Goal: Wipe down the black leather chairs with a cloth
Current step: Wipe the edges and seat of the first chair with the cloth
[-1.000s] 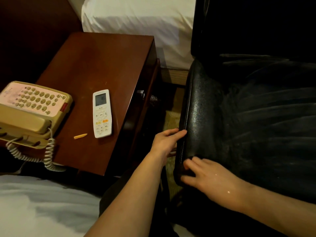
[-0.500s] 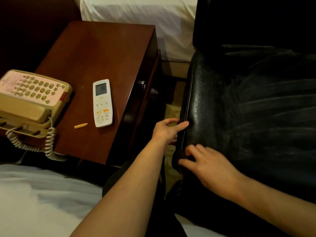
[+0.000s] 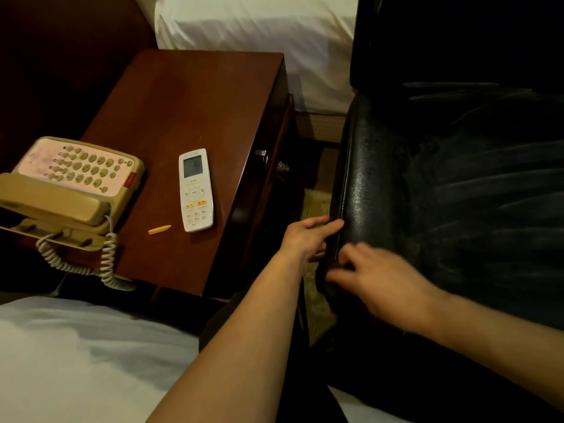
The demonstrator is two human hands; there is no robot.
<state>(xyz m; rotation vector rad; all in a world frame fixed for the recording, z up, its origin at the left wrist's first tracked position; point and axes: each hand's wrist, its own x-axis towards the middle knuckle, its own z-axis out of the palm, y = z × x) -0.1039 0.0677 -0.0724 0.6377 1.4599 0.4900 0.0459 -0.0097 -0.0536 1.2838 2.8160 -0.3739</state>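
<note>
Left hand (image 3: pixel 305 238) has its fingers out nearly straight, fingertips touching the left edge of the chair (image 3: pixel 442 190) seat; it holds nothing. Right hand (image 3: pixel 378 282) is motion-blurred, lying palm-down with fingers spread on the chair's front-left corner, nothing visible in its grip. Chair is black leather, seat streaked with faint marks, filling the right side. Left of the chair stands a brown nightstand (image 3: pixel 195 111) carrying a white remote (image 3: pixel 195 190), a small orange stick (image 3: pixel 159 229) and a beige phone (image 3: pixel 70 187) with coiled cord. White bedding (image 3: pixel 256 35) lies beyond the chair's left side.
</note>
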